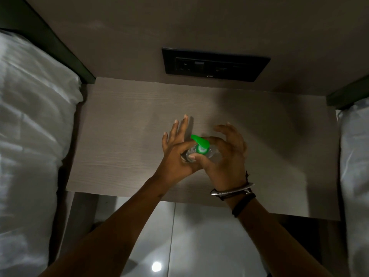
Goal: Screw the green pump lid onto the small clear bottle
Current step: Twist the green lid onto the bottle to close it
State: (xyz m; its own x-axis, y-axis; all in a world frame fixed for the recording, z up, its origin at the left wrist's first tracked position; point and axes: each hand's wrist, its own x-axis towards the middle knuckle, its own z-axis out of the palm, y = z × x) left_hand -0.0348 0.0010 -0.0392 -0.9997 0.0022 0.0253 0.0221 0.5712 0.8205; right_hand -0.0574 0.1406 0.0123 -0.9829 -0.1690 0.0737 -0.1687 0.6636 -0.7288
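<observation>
Dim light is falling over a pale wood-grain bedside table (pixel 119 120) filling the middle of the frame, with white bedding (pixel 30 116) along the left edge and a black socket panel (pixel 215 65) on the wall above centre. Just below centre, both hands are meeting over the small clear bottle (pixel 191 153), which is standing on the table with the green pump lid (pixel 200 144) sitting on its neck, spout pointing to the upper left. The left hand (pixel 175 150) is pinching the bottle between thumb and forefinger, its other fingers spread open. The right hand (pixel 223 154) is closing thumb and forefinger around the green collar, remaining fingers curled loosely. To thread it well, the left should probably be bracing the bottle square while the right is turning the collar level, easing off if it binds crookedly.
</observation>
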